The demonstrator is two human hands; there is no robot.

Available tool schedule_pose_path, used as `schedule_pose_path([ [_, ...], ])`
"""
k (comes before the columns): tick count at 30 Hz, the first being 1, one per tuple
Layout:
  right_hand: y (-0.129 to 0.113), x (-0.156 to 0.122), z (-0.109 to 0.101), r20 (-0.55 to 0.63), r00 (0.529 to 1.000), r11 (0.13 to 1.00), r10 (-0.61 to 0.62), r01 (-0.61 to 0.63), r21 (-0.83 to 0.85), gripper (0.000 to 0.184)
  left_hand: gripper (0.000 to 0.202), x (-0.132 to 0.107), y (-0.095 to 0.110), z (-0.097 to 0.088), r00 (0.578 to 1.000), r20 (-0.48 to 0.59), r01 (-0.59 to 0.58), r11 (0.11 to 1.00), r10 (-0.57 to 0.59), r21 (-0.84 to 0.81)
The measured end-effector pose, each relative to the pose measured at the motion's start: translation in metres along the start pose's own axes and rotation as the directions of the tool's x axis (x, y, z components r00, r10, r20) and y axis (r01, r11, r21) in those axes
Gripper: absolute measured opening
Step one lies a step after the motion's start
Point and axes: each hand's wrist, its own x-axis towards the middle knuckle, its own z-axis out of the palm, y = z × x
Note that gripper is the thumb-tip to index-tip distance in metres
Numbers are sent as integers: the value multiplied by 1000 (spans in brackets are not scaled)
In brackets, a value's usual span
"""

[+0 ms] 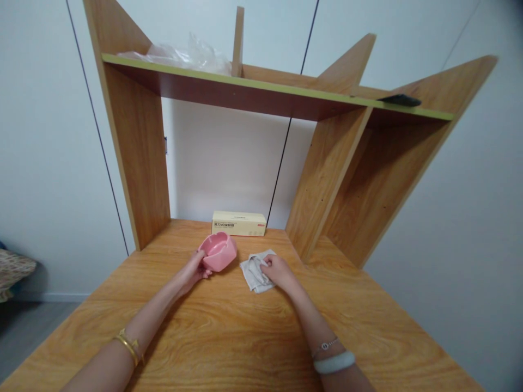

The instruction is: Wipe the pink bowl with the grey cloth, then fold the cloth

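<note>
Right hand point(280, 270) partly hides crumpled cloth point(254, 270).

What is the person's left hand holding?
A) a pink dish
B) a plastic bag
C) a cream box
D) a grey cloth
A: the left hand grips the pink dish, tilted just above the desk, while the right hand rests on the grey cloth; the cream box sits untouched behind them.
</note>
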Motion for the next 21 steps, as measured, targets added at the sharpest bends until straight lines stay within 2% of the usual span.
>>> schedule_pose_path([
  [3,2,5,-6,-49,998,998,33,-31,55,6,37,3,-4,4,999,-17,33,999,-33,-4],
  [5,-4,4,-10,-131,990,981,43,-17,192,9,41,1,-5,7,1000,12,12,997,-13,70],
  [8,-20,1,-12,-255,967,862,23,110,496,18,47,-7,-3,12,999,46,-35,987,29,157],
  [9,-27,-1,-11,-275,961,812,3,159,562,21,48,-10,-2,14,998,47,-56,983,48,175],
  [11,-43,-4,-7,-270,961,766,-60,218,605,24,48,-15,-1,16,995,58,-93,972,83,214],
  [14,-62,-7,6,-202,962,800,-186,267,538,26,50,-18,-3,17,987,92,-150,948,129,281],
  [17,-68,-9,21,-153,945,880,-290,326,345,28,50,-18,-4,16,971,111,-236,916,211,326],
  [20,-63,-12,32,-235,931,934,-280,321,158,21,47,-19,-1,16,939,94,-343,871,332,352],
  [21,-60,-13,34,-273,923,944,-270,310,115,24,47,-20,1,16,924,99,-379,854,369,357],
])
